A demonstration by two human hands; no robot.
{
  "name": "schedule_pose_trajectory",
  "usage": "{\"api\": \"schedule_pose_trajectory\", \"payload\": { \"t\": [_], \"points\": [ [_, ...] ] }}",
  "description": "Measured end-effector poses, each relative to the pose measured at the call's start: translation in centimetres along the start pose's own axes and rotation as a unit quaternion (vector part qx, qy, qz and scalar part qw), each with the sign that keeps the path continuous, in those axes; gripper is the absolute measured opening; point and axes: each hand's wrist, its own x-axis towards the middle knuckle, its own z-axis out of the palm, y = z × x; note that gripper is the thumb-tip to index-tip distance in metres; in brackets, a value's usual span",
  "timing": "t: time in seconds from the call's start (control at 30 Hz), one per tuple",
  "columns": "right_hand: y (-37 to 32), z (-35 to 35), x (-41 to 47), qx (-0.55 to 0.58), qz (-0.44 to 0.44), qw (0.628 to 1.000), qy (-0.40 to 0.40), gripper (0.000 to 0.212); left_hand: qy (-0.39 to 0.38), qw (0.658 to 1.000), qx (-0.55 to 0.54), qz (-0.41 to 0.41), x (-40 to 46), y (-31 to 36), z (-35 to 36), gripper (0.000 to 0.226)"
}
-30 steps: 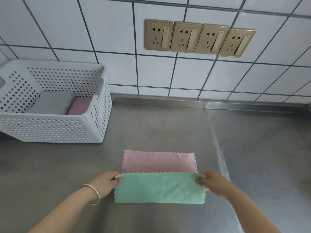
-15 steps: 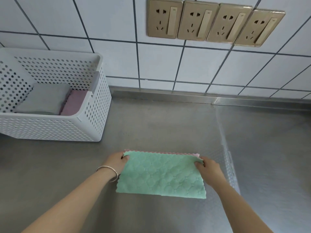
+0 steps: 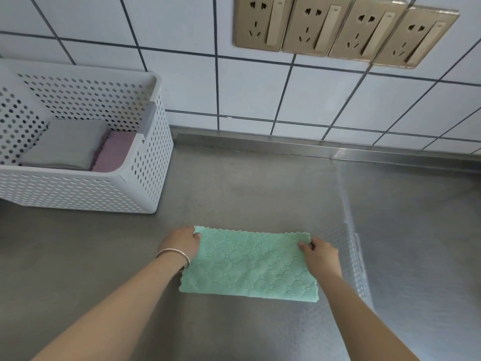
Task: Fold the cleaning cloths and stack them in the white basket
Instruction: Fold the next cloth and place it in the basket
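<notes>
From my seat I see one green cloth (image 3: 248,265) lying flat on the steel counter (image 3: 234,194), folded into a wide rectangle with its scalloped edge along the far side and its smooth fold toward the wearer. The left hand (image 3: 182,242) grips the cloth's far left corner, fingers curled over the edge, knuckles up, forearm reaching in from the lower left (a thin metal bangle (image 3: 173,255) sits on that wrist). The right hand (image 3: 318,252) pinches the far right corner, thumb on top of the fabric, its forearm coming in from the lower right. Both hands are low, resting on the counter, well apart with the cloth's full width between them. To the far left stands one white basket (image 3: 140,183), perforated, set against the tiled wall (image 3: 182,61). Inside it I count two folded cloths: a grey cloth (image 3: 65,144) lying partly over a pink cloth (image 3: 114,152) that shows on its right. On the wall above, I count four gold sockets (image 3: 346,29) in a row, side by side.
</notes>
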Motion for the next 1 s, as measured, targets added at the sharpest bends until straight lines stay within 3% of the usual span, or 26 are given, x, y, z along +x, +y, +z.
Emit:
{"api": "schedule_pose_trajectory", "payload": {
  "t": [0.1,0.17,0.23,0.3,0.4,0.47,0.6,0.73,0.8,0.9,1.0],
  "points": [
    [0.0,0.4,-0.4,0.018,0.027,0.999,0.033,0.022,0.033,0.999,0.033,-0.011,-0.8,0.6,-0.1,0.039],
    [0.3,0.4,-1.0,0.023,0.05,0.996,0.066,0.026,0.109,0.993,0.037,0.005,-1.7,0.7,0.0,0.026],
    [0.9,0.4,-1.8,0.006,0.076,0.993,0.085,0.028,0.211,0.976,0.021,0.058,-2.6,0.2,0.8,0.019],
    [1.7,0.6,-2.7,-0.012,0.101,0.991,0.089,0.029,0.259,0.957,0.035,0.126,-3.2,-0.1,2.3,0.029],
    [2.5,1.3,-4.2,-0.035,0.111,0.99,0.075,0.034,0.192,0.938,0.096,0.271,-5.0,1.1,5.1,0.048],
    [2.6,1.8,-5.1,-0.04,0.11,0.991,0.058,0.037,0.127,0.916,0.167,0.343,-6.0,2.1,7.0,0.049],
    [2.1,1.7,-6.0,-0.101,0.111,0.989,-0.009,0.043,0.049,0.904,0.222,0.363,-6.6,3.0,9.3,0.052],
    [1.4,0.6,-7.0,-0.073,0.114,0.989,-0.059,0.032,-0.002,0.904,0.233,0.359,-6.3,3.3,8.9,0.057],
    [1.2,0.5,-7.5,-0.043,0.081,0.995,-0.034,0.025,0.0,0.91,0.221,0.352,-6.6,4.1,7.6,0.062],
    [0.3,0.8,-8.9,0.01,-0.057,0.996,0.072,0.016,0.001,0.934,0.133,0.333,-7.8,6.0,5.4,0.052],
    [-1.4,1.7,-10.1,0.021,-0.218,0.961,0.17,0.02,0.105,0.936,-0.125,0.312,-9.5,7.8,2.7,0.048]
  ]
}}
